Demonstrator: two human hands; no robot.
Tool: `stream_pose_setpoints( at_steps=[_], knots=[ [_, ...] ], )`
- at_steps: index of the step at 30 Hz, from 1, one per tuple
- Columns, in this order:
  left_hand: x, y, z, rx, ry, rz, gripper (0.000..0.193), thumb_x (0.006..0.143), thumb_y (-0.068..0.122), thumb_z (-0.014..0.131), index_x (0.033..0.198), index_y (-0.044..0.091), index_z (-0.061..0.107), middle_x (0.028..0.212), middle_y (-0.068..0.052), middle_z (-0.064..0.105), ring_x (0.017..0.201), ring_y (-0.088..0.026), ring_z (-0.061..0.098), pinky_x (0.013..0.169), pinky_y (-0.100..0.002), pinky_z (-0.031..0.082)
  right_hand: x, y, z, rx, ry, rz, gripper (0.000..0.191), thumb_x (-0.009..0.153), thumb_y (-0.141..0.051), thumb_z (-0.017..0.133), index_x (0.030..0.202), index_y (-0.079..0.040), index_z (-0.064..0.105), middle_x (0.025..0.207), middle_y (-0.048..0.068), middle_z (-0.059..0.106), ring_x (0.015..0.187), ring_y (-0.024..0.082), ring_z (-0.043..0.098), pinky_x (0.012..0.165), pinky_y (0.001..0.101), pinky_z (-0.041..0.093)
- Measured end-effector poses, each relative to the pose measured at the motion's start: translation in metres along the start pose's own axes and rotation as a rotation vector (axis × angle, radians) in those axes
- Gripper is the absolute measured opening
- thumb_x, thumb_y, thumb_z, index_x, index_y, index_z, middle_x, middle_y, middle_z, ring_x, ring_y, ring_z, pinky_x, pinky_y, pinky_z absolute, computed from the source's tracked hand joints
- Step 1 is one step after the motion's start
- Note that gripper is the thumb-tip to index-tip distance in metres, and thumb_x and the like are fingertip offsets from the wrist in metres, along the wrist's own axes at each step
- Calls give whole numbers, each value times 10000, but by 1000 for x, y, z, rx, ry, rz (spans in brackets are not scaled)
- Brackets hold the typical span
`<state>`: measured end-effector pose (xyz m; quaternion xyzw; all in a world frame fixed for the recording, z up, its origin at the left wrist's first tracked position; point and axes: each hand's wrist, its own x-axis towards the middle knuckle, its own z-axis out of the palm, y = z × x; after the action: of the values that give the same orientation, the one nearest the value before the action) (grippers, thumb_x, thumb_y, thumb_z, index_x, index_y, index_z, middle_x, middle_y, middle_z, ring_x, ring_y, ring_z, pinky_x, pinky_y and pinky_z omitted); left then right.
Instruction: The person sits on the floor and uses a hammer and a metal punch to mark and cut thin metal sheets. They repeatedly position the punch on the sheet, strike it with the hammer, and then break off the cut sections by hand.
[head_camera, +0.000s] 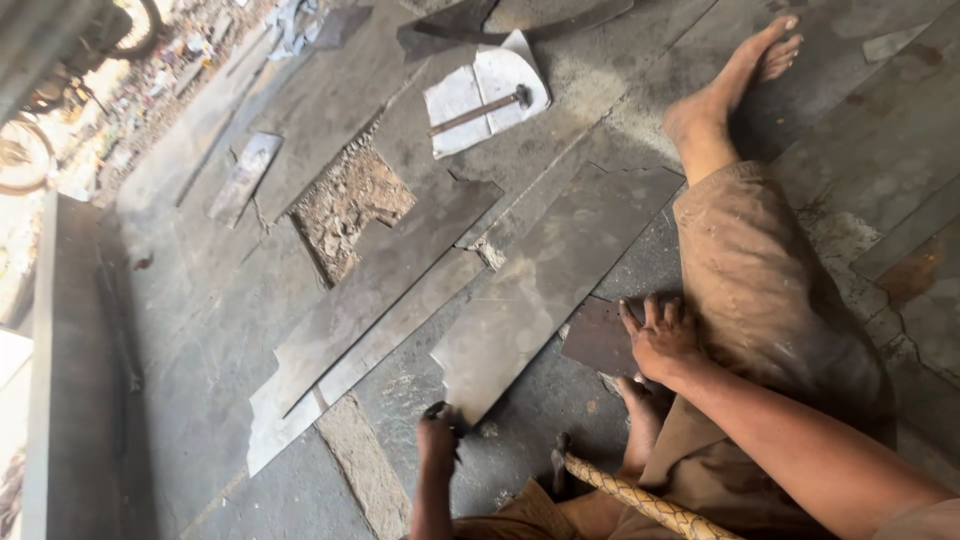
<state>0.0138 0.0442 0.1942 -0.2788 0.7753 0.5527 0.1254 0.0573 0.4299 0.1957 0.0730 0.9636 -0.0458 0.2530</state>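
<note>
Below, my left hand (438, 440) has its fingers curled together round a small dark tool (437, 410) whose shape I cannot make out, held at the lower corner of a long, dull grey sheet-metal offcut (545, 280) with scuffed surface and ragged edges. My right hand (660, 340) lies flat with fingers spread, pressing down a small dark rust-brown metal plate (598, 338) that sits just beside the grey offcut and against my dusty tan trouser leg (760, 290). Between the hands, near the lower edge, a handle wrapped in woven pale cord (640, 500) crosses the view; its dark head is partly hidden and its far end is cut off. Further out, narrow grey metal strips (370, 310) lie overlapping on the rough concrete floor (200, 330). A hammer with a rusty shaft (480, 110) rests on pale curved metal pieces (485, 90) well apart. My bare foot (735, 80) is stretched out beyond the knee.
</note>
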Motion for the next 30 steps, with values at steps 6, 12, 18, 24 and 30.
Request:
stream_pose_setpoints(
  at_steps=[6,12,18,24,30],
  knots=[
    [-27,-3,19,-2,-150,15,515,896,-2,656,1397,119,653,747,-50,614,532,-104,491,427,-270,343,11,2,14,-69,-36,-114,699,1026,-188,544,1629,-313,214,1697,174,117,1512,431,236,1183,529,323],
    [-30,0,13,47,-198,-3,546,912,-19,648,1441,114,621,775,-36,666,541,-93,490,439,-252,351,9,4,28,-12,24,-294,581,1004,-163,595,1527,-368,443,1656,78,274,1488,357,333,1222,505,318],
    [-27,-11,0,3,-175,-58,560,925,-37,613,1461,122,584,772,-1,650,539,-79,441,433,-243,338,15,5,15,88,119,-120,787,812,-499,842,1371,-34,541,1486,181,460,1370,350,465,1099,451,473],
    [-20,-6,-23,9,-58,-74,536,936,-25,565,1444,127,642,686,-39,578,502,-99,416,422,-261,338,11,7,-10,92,57,-41,831,768,-550,865,1372,-87,528,1458,157,486,1334,376,480,1075,485,476],
    [-19,-11,-19,146,-142,93,597,869,15,724,1447,105,608,705,-43,610,531,-126,436,456,-285,359,23,14,-5,111,33,-92,873,773,-620,842,1378,-67,545,1404,228,528,1316,414,498,1066,491,470]
  ],
)
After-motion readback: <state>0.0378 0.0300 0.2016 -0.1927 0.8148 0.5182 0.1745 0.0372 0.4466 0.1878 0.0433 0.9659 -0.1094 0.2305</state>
